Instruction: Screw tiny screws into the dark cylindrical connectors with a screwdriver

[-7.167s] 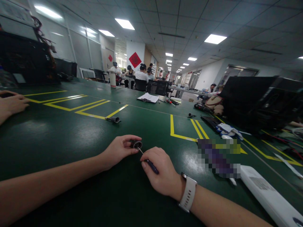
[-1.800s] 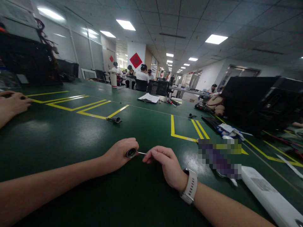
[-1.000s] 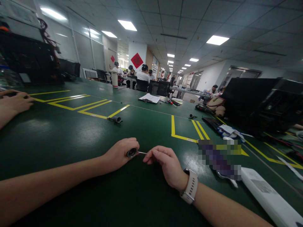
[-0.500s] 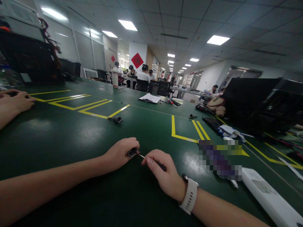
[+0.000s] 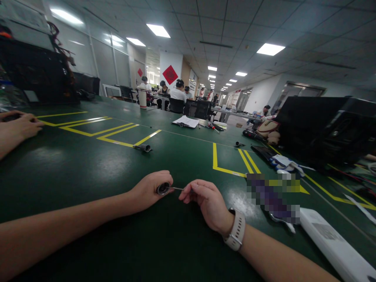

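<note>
My left hand (image 5: 152, 188) is closed round a small dark cylindrical part (image 5: 162, 189), its round open end with a pale rim facing me. In my right hand (image 5: 205, 199) is a screwdriver, its thin metal shaft (image 5: 177, 188) reaching left to the side of that part. The screwdriver's handle is hidden behind my fingers, and where its tip touches is too small to tell. A similar dark part (image 5: 144, 148) lies on the green table (image 5: 111, 172), by a yellow tape corner. A pale watch strap is on my right wrist.
At far left another person's hand (image 5: 22, 125) rests at the table. A white box (image 5: 331, 239) and a pixelated item (image 5: 273, 197) lie right. Farther back are a clipboard (image 5: 186, 122), a red-handled tool (image 5: 214, 127), another small dark part (image 5: 239, 144) and a bottle (image 5: 142, 98). Black cases stand both sides.
My right hand has rolled over, turning the screwdriver, and moved slightly up and right. The screwdriver's shaft is now nearly level. My left hand and its part have barely moved.
</note>
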The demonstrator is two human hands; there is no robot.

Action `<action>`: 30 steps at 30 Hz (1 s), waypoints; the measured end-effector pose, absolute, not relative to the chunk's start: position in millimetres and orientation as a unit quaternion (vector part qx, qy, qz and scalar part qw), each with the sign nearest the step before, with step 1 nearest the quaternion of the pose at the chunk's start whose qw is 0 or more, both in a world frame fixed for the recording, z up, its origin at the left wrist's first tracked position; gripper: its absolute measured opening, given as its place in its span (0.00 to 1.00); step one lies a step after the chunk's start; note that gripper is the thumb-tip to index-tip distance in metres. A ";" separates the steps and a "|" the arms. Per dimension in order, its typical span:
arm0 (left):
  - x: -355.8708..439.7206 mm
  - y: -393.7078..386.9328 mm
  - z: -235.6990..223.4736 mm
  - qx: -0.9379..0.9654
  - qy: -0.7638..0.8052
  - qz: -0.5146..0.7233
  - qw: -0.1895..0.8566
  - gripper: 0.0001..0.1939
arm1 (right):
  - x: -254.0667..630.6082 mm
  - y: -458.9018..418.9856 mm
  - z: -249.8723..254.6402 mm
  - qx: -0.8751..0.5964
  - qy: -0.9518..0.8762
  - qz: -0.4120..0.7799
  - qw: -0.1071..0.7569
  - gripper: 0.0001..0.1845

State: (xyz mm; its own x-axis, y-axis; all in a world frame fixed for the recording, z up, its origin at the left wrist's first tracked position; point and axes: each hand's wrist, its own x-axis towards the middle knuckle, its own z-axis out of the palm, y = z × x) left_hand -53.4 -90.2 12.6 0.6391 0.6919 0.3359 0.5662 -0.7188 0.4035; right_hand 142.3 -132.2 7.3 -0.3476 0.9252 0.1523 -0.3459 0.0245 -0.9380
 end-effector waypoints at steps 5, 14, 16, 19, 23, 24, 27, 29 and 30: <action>-53.7 -89.6 11.9 0.898 0.346 0.236 0.137 0.09 | 143.7 -132.1 7.4 -0.283 -0.516 0.632 0.504 0.11; -53.4 -90.2 9.3 0.887 0.395 0.219 0.095 0.06 | 137.7 -153.0 17.3 -0.362 -0.754 0.318 0.446 0.12; -53.6 -91.0 9.3 0.888 0.396 0.215 0.088 0.06 | 136.7 -153.2 17.8 -0.357 -0.757 0.327 0.440 0.12; -53.8 -92.4 10.2 0.892 0.389 0.212 0.087 0.05 | 138.4 -147.9 16.6 -0.351 -0.713 0.413 0.445 0.13; -53.4 -93.6 13.4 0.894 0.377 0.224 0.095 0.06 | 141.3 -138.9 13.9 -0.308 -0.587 0.574 0.481 0.12; -53.2 -93.5 14.2 0.893 0.373 0.230 0.101 0.06 | 141.5 -137.4 13.2 -0.299 -0.557 0.601 0.490 0.12; -52.9 -92.4 15.3 0.891 0.361 0.248 0.122 0.08 | 140.9 -134.8 11.2 -0.283 -0.510 0.643 0.496 0.10; -53.1 -91.0 14.7 0.888 0.360 0.255 0.130 0.09 | 140.9 -134.1 9.6 -0.276 -0.507 0.648 0.496 0.10; -53.2 -90.3 14.2 0.886 0.363 0.256 0.131 0.08 | 141.2 -134.1 8.9 -0.275 -0.512 0.643 0.499 0.11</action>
State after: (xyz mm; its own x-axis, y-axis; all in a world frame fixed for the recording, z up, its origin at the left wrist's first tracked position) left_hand -53.2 -90.3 14.2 0.6057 0.7104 0.3583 0.5769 -0.7023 0.4171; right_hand 141.2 -134.1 8.9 -0.3508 0.9233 0.1565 -0.3602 0.0212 -0.9326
